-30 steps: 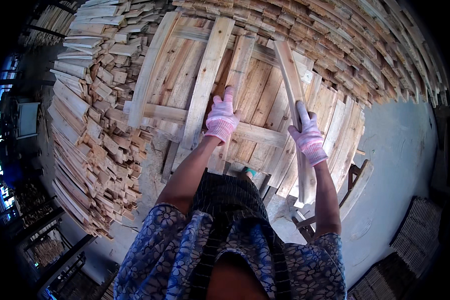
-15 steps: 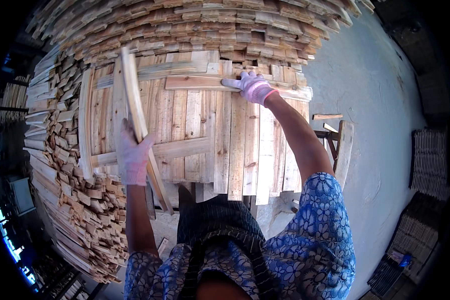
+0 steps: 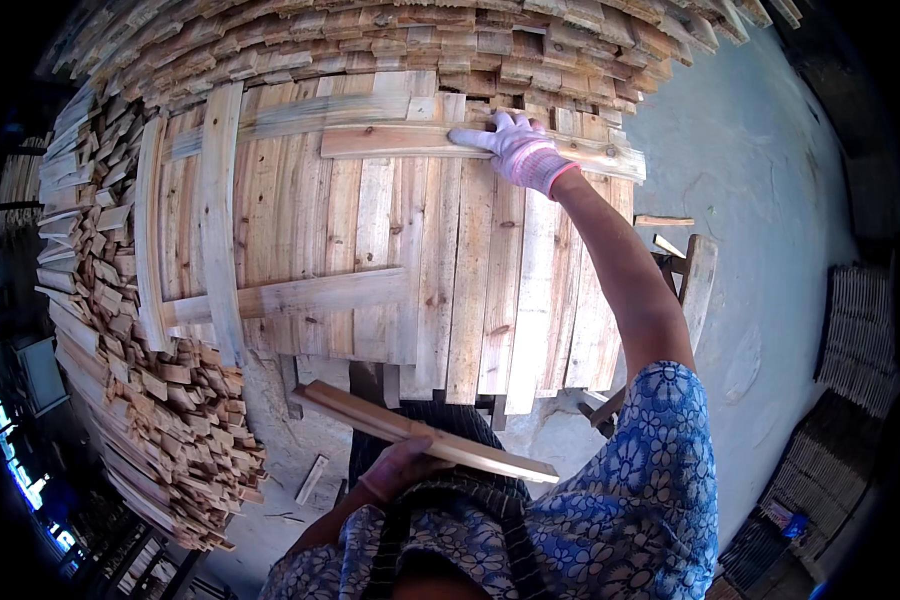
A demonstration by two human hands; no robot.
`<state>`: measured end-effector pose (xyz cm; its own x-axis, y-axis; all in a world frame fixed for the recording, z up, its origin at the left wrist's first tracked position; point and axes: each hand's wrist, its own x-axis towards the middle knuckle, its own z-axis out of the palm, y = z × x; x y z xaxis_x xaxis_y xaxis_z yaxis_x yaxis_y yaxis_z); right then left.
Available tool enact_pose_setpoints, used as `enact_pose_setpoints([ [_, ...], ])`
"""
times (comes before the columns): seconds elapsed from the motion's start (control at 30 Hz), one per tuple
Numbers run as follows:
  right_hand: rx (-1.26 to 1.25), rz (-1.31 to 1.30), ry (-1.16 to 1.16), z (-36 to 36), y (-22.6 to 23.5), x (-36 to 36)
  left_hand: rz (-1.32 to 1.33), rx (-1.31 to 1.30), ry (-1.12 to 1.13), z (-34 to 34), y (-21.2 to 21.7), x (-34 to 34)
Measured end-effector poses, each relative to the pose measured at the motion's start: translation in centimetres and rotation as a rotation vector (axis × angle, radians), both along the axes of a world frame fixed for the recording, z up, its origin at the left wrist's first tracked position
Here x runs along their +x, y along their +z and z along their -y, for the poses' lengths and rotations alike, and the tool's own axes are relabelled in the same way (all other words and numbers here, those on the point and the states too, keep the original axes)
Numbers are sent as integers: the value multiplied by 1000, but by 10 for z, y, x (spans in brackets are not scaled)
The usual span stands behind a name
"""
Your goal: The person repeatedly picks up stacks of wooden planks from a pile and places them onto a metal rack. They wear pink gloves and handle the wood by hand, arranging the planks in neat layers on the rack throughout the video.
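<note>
A wide panel of side-by-side planks (image 3: 435, 235) lies in front of me. My right hand (image 3: 525, 155), in a pale pink-and-white glove, rests with spread fingers on a wooden slat (image 3: 400, 141) laid crosswise near the panel's far edge. Close to my body, my left hand (image 3: 402, 470) is closed around a loose wooden slat (image 3: 450, 447), which slants down to the right, off the panel's near edge. An upright slat (image 3: 220, 200) lies across the panel's left part, over a crosswise slat (image 3: 320, 293).
Tall stacks of short boards (image 3: 370, 45) stand along the far side. A jumbled wood pile (image 3: 160, 400) rises at the left. Grey floor (image 3: 760, 220) stretches to the right, with slatted panels stacked (image 3: 855, 335) beyond. Loose offcuts (image 3: 311, 480) lie on the floor.
My left hand has pulled the loose slat off the panel toward my body, and the slat has swung from near upright to slanting across. My right hand stays on the far slat.
</note>
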<state>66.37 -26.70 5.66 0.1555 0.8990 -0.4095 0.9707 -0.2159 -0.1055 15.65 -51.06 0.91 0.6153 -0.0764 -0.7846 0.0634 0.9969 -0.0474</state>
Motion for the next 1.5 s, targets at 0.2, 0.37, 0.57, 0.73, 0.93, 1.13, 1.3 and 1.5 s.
enact_pose_setpoints([
  [0.2, 426, 227, 87, 38, 12, 15, 104, -168, 447, -37, -36, 122],
  [0.37, 352, 183, -588, 181, -2, 67, 97, -130, 423, -31, -49, 111],
  [0.57, 213, -578, -1200, 265, -44, 41, -70, -302, 329, 13, -33, 86],
  [0.73, 233, -527, -1167, 255, -44, 45, -3, -404, 422, -16, -33, 162],
  [0.93, 512, 112, -416, 252, -19, -4, 119, -213, 367, 2, -7, 130],
  [1.13, -140, -640, 77, 274, 94, -175, 392, 35, 274, -28, 55, 117],
  [1.3, 409, 60, 256, 274, 23, -152, -184, 695, -379, -39, 31, 129],
  [1.5, 313, 85, 208, 288, -15, -128, -225, 794, 56, -79, 21, 101],
])
